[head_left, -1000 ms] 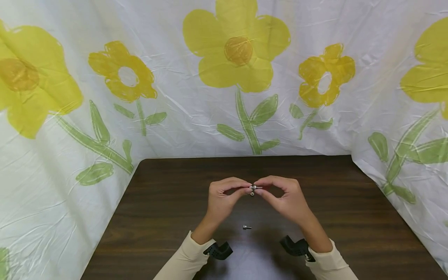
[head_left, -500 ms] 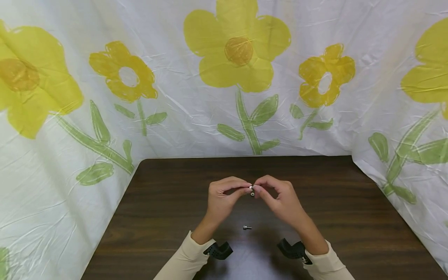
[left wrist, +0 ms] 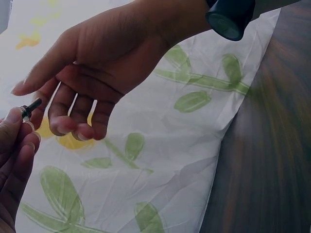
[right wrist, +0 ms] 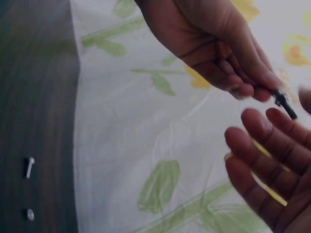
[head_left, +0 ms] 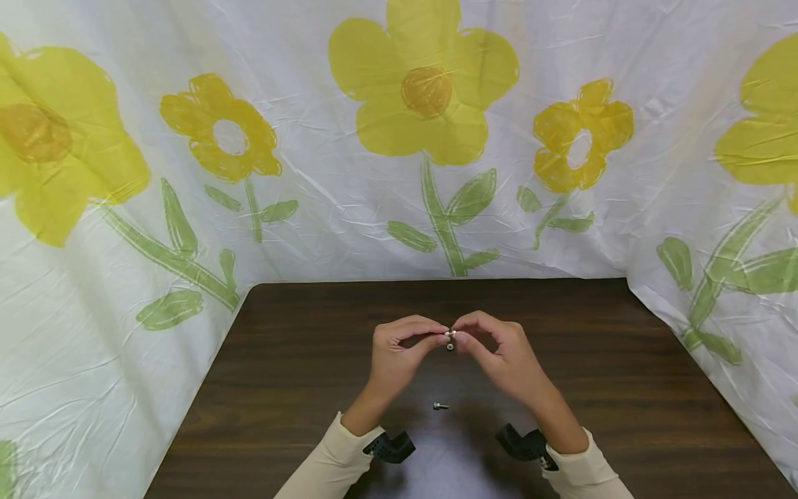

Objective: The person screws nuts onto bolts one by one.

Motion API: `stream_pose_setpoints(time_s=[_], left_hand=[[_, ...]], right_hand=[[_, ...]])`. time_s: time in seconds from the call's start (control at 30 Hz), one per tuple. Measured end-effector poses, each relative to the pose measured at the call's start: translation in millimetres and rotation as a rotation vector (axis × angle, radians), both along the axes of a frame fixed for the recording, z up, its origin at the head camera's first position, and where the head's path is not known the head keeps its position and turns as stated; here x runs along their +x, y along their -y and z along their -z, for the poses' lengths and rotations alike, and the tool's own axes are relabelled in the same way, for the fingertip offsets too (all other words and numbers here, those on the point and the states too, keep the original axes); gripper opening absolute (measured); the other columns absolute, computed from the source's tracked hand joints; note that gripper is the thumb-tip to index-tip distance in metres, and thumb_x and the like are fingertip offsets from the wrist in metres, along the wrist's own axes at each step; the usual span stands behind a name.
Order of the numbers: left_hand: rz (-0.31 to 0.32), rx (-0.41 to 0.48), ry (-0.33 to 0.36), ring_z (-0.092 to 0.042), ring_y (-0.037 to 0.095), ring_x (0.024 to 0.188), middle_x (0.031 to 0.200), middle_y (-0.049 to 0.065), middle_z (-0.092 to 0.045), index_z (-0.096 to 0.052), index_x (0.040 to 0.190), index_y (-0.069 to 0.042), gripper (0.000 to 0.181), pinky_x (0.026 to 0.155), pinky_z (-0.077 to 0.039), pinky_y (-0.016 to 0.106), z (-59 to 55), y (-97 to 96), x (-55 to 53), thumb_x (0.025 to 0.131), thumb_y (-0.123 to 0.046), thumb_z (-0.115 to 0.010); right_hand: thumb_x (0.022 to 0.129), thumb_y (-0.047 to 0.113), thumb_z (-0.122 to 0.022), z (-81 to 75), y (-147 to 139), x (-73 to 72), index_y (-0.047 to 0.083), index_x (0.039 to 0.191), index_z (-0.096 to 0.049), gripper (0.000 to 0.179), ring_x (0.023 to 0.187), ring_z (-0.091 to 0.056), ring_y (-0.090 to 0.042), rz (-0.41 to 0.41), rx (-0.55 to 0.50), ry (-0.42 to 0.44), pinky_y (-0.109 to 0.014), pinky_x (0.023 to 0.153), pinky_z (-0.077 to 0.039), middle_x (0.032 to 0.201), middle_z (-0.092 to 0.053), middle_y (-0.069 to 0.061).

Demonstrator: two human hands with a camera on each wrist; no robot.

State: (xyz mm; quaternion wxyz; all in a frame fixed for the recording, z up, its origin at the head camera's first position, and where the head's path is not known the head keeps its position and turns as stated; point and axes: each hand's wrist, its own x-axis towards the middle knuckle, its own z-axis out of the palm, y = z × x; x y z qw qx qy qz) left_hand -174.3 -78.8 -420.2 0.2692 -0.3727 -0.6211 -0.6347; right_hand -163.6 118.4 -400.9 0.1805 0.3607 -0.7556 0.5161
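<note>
My left hand (head_left: 395,350) pinches a small metal bolt (left wrist: 35,104) between thumb and fingertips, its threaded end pointing towards the other hand. A small metal piece (right wrist: 279,99), perhaps a nut or washer, sits around the bolt close to the left fingertips. My right hand (head_left: 508,353) is held around the bolt's free end; in both wrist views its thumb and index finger stand apart, with the shank between them. The remaining right fingers (left wrist: 80,114) are loosely bent. The bolt's head is hidden by the left fingers.
A second bolt (head_left: 440,406) lies on the dark wooden table (head_left: 299,388) between the forearms. Just below the fingertips lies a small nut (head_left: 450,347). A white flowered curtain (head_left: 349,222) surrounds the table's back and sides. Each wrist carries a black camera (head_left: 394,447).
The right fingertips moved left along the shank, covering its end half a second ago, then shifted slightly and showed bright metal again. The left hand has stayed in place, still pinching the bolt.
</note>
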Motion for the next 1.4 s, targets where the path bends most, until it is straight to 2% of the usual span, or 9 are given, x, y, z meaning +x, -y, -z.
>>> stream_pose_setpoints(time_s=[0.07,0.17,0.3,0.67,0.83,1.03,1.17,1.3,1.4], left_hand=[[-0.005,0.004,0.005,-0.072,0.021,0.077,0.084,0.017,-0.074,-0.076,0.089,0.006,0.022,0.067,-0.06,0.03,0.8,0.3,-0.5,0.073,0.022,-0.078],[0.003,0.006,0.006,-0.072,0.022,0.077,0.085,0.018,-0.074,-0.076,0.089,0.007,0.022,0.067,-0.06,0.03,2.4,0.6,-1.7,0.073,0.022,-0.077],[0.016,0.007,0.003,-0.073,0.024,0.077,0.086,0.016,-0.075,-0.077,0.091,0.005,0.02,0.067,-0.061,0.032,2.7,0.6,-2.1,0.076,0.018,-0.078],[0.03,0.009,-0.027,-0.073,0.024,0.076,0.085,0.018,-0.074,-0.076,0.09,0.006,0.018,0.066,-0.061,0.033,-0.4,-0.5,0.0,0.076,0.017,-0.078],[0.031,0.002,-0.043,-0.072,0.024,0.076,0.085,0.017,-0.074,-0.077,0.09,0.005,0.019,0.067,-0.061,0.034,-1.4,-0.8,0.0,0.076,0.018,-0.078],[0.04,-0.007,-0.043,-0.072,0.023,0.076,0.085,0.016,-0.074,-0.077,0.091,0.004,0.018,0.067,-0.061,0.034,-1.3,-1.5,-0.1,0.078,0.016,-0.078],[0.003,-0.007,-0.026,-0.072,0.021,0.075,0.085,0.015,-0.075,-0.077,0.091,0.002,0.018,0.065,-0.06,0.032,-2.4,0.9,0.2,0.078,0.014,-0.08],[-0.036,0.007,0.017,-0.07,0.019,0.073,0.084,0.015,-0.074,-0.077,0.089,0.004,0.018,0.057,-0.058,0.033,-6.1,4.6,1.2,0.076,0.015,-0.08],[-0.035,0.008,0.032,-0.069,0.018,0.073,0.084,0.016,-0.074,-0.076,0.089,0.005,0.017,0.055,-0.058,0.035,-9.3,6.1,2.3,0.076,0.016,-0.08]], right_hand=[[0.085,-0.01,-0.075,-0.9,-2.7,-1.1,0.01,0.106,-0.071,0.029,0.077,-0.07,-0.013,-0.014,-0.008,-0.03,-0.022,0.068,-0.056,0.089,-0.074,0.002],[0.079,-0.011,-0.08,-2.5,-4.2,-2.6,0.01,0.107,-0.072,0.036,0.081,-0.071,-0.011,-0.021,-0.013,-0.089,-0.023,0.068,-0.057,0.094,-0.075,0.0],[0.08,-0.009,-0.081,-2.2,-4.7,-3.7,0.012,0.105,-0.073,0.034,0.08,-0.071,-0.01,-0.029,-0.017,-0.112,-0.021,0.067,-0.055,0.093,-0.075,0.0],[0.09,-0.009,-0.07,1.1,-2.4,-2.8,0.013,0.099,-0.071,0.024,0.073,-0.067,-0.012,-0.059,0.001,-0.036,-0.024,0.068,-0.056,0.084,-0.071,0.006],[0.094,-0.007,-0.066,1.3,0.6,-0.6,0.015,0.09,-0.068,0.023,0.067,-0.062,-0.01,-0.054,-0.005,-0.012,-0.024,0.065,-0.054,0.075,-0.064,0.007],[0.099,-0.003,-0.061,1.1,2.1,-0.1,0.017,0.075,-0.063,0.031,0.057,-0.055,-0.012,-0.011,-0.005,0.033,-0.024,0.056,-0.048,0.063,-0.057,0.009],[0.099,-0.004,-0.059,-0.6,-1.3,-0.8,0.019,0.081,-0.066,0.031,0.057,-0.053,-0.012,0.014,-0.013,0.034,-0.022,0.052,-0.043,0.066,-0.062,0.008],[0.091,-0.011,-0.067,-3.3,-6.5,-1.8,0.011,0.096,-0.072,0.023,0.067,-0.065,-0.011,-0.005,-0.049,0.023,-0.02,0.061,-0.052,0.076,-0.071,-0.001],[0.084,-0.014,-0.074,-4.6,-8.7,-3.0,0.007,0.102,-0.074,0.027,0.074,-0.072,-0.014,-0.03,-0.069,0.005,-0.023,0.068,-0.058,0.084,-0.075,-0.004]])
